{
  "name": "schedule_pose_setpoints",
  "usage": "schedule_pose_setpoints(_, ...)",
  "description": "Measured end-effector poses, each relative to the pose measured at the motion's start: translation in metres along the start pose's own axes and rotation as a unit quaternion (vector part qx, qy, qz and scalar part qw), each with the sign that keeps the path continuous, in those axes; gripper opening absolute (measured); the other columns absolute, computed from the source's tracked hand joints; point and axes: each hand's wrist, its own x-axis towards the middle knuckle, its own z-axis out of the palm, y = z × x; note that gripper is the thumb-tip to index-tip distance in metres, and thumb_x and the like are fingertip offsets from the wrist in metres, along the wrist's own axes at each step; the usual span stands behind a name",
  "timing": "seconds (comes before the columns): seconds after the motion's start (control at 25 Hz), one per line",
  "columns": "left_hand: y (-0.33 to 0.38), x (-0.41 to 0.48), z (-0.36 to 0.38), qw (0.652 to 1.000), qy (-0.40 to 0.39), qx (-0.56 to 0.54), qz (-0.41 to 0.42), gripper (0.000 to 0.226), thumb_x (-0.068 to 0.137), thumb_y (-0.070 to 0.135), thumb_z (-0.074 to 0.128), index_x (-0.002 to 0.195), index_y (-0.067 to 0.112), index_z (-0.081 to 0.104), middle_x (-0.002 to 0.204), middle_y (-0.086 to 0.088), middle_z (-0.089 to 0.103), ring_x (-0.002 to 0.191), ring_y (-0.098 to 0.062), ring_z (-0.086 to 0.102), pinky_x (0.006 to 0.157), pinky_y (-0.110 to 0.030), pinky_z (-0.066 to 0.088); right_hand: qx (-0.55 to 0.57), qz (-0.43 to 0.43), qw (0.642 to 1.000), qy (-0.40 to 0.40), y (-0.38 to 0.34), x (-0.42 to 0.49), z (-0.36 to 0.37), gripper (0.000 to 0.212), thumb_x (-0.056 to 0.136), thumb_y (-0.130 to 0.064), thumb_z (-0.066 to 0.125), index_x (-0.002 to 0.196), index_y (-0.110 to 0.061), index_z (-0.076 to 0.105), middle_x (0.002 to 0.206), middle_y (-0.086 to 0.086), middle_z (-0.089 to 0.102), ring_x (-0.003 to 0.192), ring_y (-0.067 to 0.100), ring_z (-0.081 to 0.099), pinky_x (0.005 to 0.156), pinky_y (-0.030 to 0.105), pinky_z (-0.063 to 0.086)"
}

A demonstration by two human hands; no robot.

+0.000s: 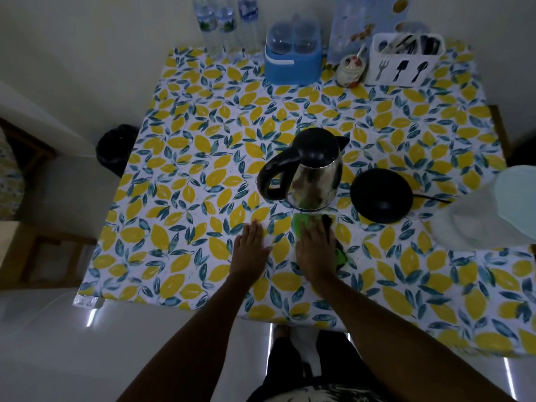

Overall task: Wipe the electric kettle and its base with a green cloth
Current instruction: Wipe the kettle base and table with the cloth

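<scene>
A steel electric kettle (311, 172) with a black lid and handle stands upright on the lemon-print tablecloth, off its base. The round black base (381, 195) lies just to the kettle's right, its cord running off to the right. A green cloth (300, 224) lies flat on the table right in front of the kettle. My right hand (316, 250) rests palm down on top of the cloth, fingers stretched out, covering most of it. My left hand (251, 250) lies flat and open on the tablecloth to the left of the cloth, holding nothing.
Along the back wall stand three water bottles (224, 21), a blue container (293, 58), a small jar (351, 71) and a white cutlery holder (406, 60). A white plastic bag (487, 216) sits at the right edge. A dark bin (116, 149) stands left of the table.
</scene>
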Motion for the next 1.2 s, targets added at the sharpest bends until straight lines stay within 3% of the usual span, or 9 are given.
schedule_pose_setpoints(0.2,-0.007,0.004,0.001,1.0,-0.006,-0.011,0.013,0.071,0.099,0.045,0.038,0.153,0.016,0.002,0.163,-0.003,-0.006,0.149,-0.021,-0.009,0.12,-0.043,0.007,-0.016,-0.092,0.995,-0.046,-0.041,0.032,0.005,0.06,0.094,-0.033,0.049,0.149,-0.017,0.031,0.159,0.007,0.028,0.147,0.029,0.021,0.116,0.053,0.021)
schedule_pose_setpoints(0.36,-0.01,0.002,0.005,1.0,0.007,-0.006,0.021,0.071,0.099,0.046,0.037,0.153,0.016,0.001,0.163,-0.003,-0.006,0.149,-0.022,-0.009,0.12,-0.044,0.007,-0.021,-0.178,0.984,-0.015,0.026,-0.014,0.003,0.05,0.096,-0.031,0.042,0.144,-0.02,0.042,0.154,0.004,0.037,0.145,0.025,0.028,0.114,0.049,0.022)
schedule_pose_setpoints(0.48,-0.006,0.003,0.008,1.0,0.009,-0.013,0.01,0.068,0.1,0.043,0.035,0.153,0.015,0.002,0.162,-0.004,-0.006,0.149,-0.023,-0.009,0.121,-0.047,0.007,-0.025,-0.048,0.998,0.027,0.091,-0.016,-0.01,0.048,0.097,-0.031,0.036,0.143,-0.018,0.045,0.152,0.006,0.041,0.143,0.028,0.03,0.115,0.05,0.024)
schedule_pose_setpoints(0.6,0.02,0.005,0.009,1.0,0.019,0.0,0.013,0.063,0.101,0.036,0.03,0.152,0.014,0.001,0.163,-0.006,-0.004,0.149,-0.026,-0.008,0.121,-0.051,0.008,-0.017,0.052,0.997,0.056,0.103,0.014,-0.017,0.048,0.099,-0.027,0.036,0.143,-0.012,0.043,0.15,0.013,0.042,0.142,0.033,0.032,0.112,0.054,0.03)
schedule_pose_setpoints(0.72,0.067,0.009,0.016,0.994,-0.002,0.02,0.104,0.062,0.1,0.032,0.032,0.152,0.013,0.004,0.163,-0.007,-0.001,0.149,-0.028,-0.004,0.121,-0.05,0.011,-0.025,0.039,0.998,0.049,0.099,0.004,-0.011,0.048,0.097,-0.02,0.052,0.144,-0.011,0.042,0.15,0.014,0.043,0.141,0.033,0.034,0.11,0.051,0.035)
schedule_pose_setpoints(0.88,0.119,0.016,0.03,0.986,-0.038,0.002,0.162,0.063,0.1,0.038,0.035,0.152,0.015,0.008,0.163,-0.003,-0.002,0.15,-0.024,-0.005,0.121,-0.047,0.007,-0.004,-0.032,0.996,0.077,0.128,-0.035,-0.006,0.057,0.079,-0.007,0.075,0.133,-0.006,0.055,0.137,0.021,0.055,0.128,0.037,0.052,0.097,0.049,0.049)
schedule_pose_setpoints(1.08,0.146,0.017,0.044,0.985,-0.049,0.043,0.161,0.069,0.099,0.045,0.034,0.153,0.013,0.004,0.163,-0.005,-0.005,0.149,-0.025,-0.007,0.121,-0.049,0.006,0.042,0.056,0.984,0.165,0.149,0.019,-0.039,0.056,0.076,0.014,0.062,0.13,-0.001,0.057,0.135,0.025,0.056,0.126,0.041,0.052,0.096,0.053,0.05)
schedule_pose_setpoints(1.2,0.153,0.014,0.046,0.985,-0.043,0.053,0.158,0.072,0.099,0.047,0.035,0.153,0.012,0.003,0.163,-0.005,-0.005,0.15,-0.025,-0.007,0.121,-0.048,0.005,0.023,0.037,0.989,0.139,0.165,0.016,-0.028,0.062,0.078,0.013,0.058,0.136,-0.004,0.05,0.143,0.021,0.049,0.133,0.04,0.044,0.102,0.054,0.045)
